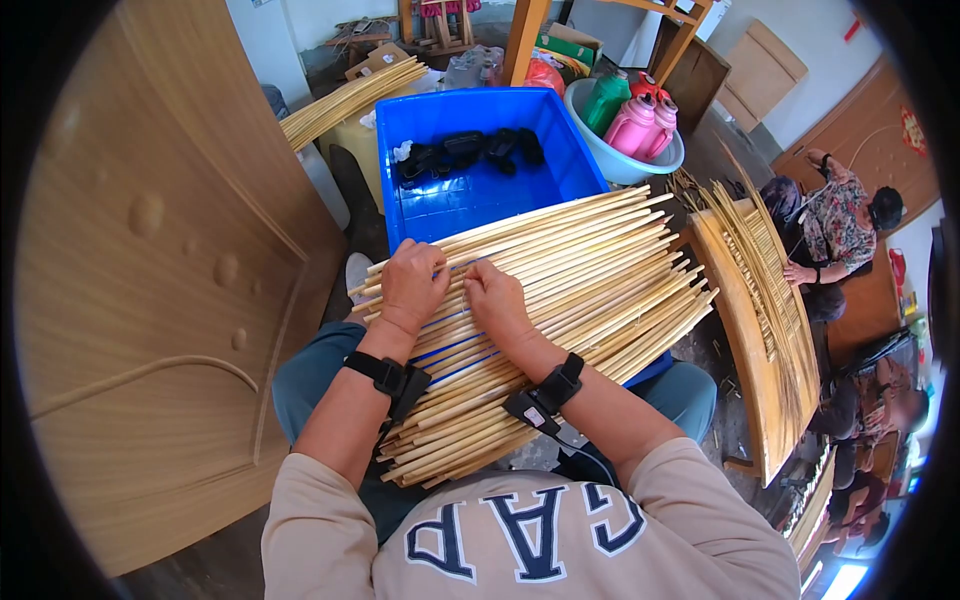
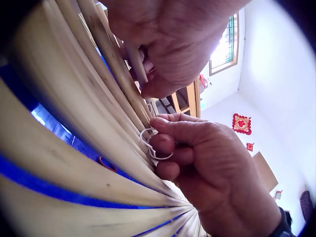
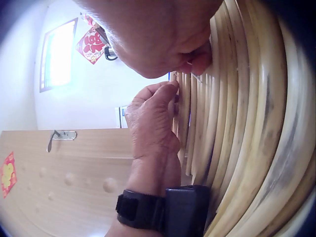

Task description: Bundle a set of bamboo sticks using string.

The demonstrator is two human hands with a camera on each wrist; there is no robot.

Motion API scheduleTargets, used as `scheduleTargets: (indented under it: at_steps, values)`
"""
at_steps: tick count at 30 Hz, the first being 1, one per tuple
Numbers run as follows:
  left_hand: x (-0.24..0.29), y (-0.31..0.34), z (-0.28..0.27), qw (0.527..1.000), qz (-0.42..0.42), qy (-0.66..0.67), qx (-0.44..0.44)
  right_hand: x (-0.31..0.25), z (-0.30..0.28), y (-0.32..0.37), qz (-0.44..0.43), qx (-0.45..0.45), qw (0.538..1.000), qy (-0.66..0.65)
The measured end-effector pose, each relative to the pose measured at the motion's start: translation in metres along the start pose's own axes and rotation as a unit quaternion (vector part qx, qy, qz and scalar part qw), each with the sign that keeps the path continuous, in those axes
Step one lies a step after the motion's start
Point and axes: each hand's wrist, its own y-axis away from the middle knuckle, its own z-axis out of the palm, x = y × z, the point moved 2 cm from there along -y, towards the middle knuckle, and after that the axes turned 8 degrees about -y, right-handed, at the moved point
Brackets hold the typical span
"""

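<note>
A mat of pale yellow reed stalks [image 1: 570,270] lies across the person's lap, its stalks side by side. The left hand [image 1: 412,285], at the mat's far left part, has its fingers curled round a stalk [image 2: 135,64]. Close beside it, the right hand [image 1: 500,305] pinches a thin white string [image 2: 143,138] between thumb and fingers. That string loops round a finger, right at the stalks, in the left wrist view. The right wrist view shows the left hand [image 3: 155,113] against the stalk ends, with the right hand [image 3: 163,39] above it.
A blue plastic bin [image 1: 450,205] with black items stands just past the mat. Beyond it, a basin [image 1: 625,168] holds thermos flasks. A wooden door [image 1: 170,280] rises at left. At right, another person [image 1: 840,220] sits by a wooden bench [image 1: 740,330] bearing stalks.
</note>
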Motion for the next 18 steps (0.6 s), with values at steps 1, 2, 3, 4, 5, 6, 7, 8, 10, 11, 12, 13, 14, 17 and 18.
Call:
scheduleTargets:
  at_steps: [1, 2, 3, 4, 5, 6, 7, 8, 10, 11, 12, 13, 14, 17, 18]
  values:
    - [0.001, 0.0, 0.0, 1.0, 0.002, -0.002, -0.001, 0.0, 0.0, 0.0, -0.008, 0.004, 1.0, 0.003]
    - [0.002, 0.001, 0.0, 1.0, 0.001, -0.002, -0.002, -0.001, 0.0, 0.0, -0.016, 0.008, 1.0, 0.005]
    - [0.002, 0.001, 0.0, 1.0, -0.002, 0.003, -0.005, 0.0, 0.001, 0.0, -0.016, 0.007, 1.0, 0.006]
    - [0.002, 0.002, 0.0, 1.0, -0.004, 0.008, -0.008, 0.002, 0.002, 0.0, -0.024, 0.016, 1.0, 0.009]
    - [0.003, 0.002, 0.002, 1.0, -0.004, 0.008, -0.008, 0.001, 0.003, -0.001, -0.032, 0.024, 0.999, 0.013]
    - [0.004, 0.004, 0.004, 1.0, -0.002, 0.015, -0.005, 0.0, 0.003, -0.001, -0.032, 0.024, 0.999, 0.012]
    - [0.004, 0.005, 0.005, 1.0, 0.002, 0.023, -0.003, 0.001, 0.003, -0.002, -0.002, 0.017, 1.0, -0.01]
    - [0.004, 0.006, 0.005, 1.0, 0.002, 0.023, -0.003, 0.001, 0.003, -0.003, 0.028, 0.01, 0.999, -0.033]
    - [0.005, 0.006, 0.004, 1.0, -0.002, 0.019, -0.006, 0.0, 0.003, -0.005, 0.047, -0.004, 0.998, -0.041]
    - [0.006, 0.005, 0.004, 1.0, -0.001, 0.02, -0.006, 0.001, 0.003, -0.005, 0.067, -0.019, 0.996, -0.048]
    - [0.006, 0.005, 0.003, 1.0, -0.001, 0.022, -0.007, 0.007, 0.006, -0.005, 0.067, -0.018, 0.996, -0.047]
    - [0.007, 0.004, 0.002, 1.0, -0.002, 0.023, -0.008, 0.016, 0.011, -0.005, 0.06, 0.005, 0.996, -0.068]
    - [0.007, 0.003, 0.001, 1.0, -0.001, 0.023, -0.007, 0.009, 0.009, -0.007, 0.053, 0.027, 0.994, -0.089]
    - [0.006, 0.002, -0.001, 0.999, 0.008, 0.039, -0.004, -0.009, -0.002, -0.006, 0.149, -0.018, 0.975, -0.167]
    - [0.006, 0.003, -0.001, 0.999, 0.006, 0.038, -0.008, -0.008, -0.001, -0.006, 0.149, -0.019, 0.974, -0.167]
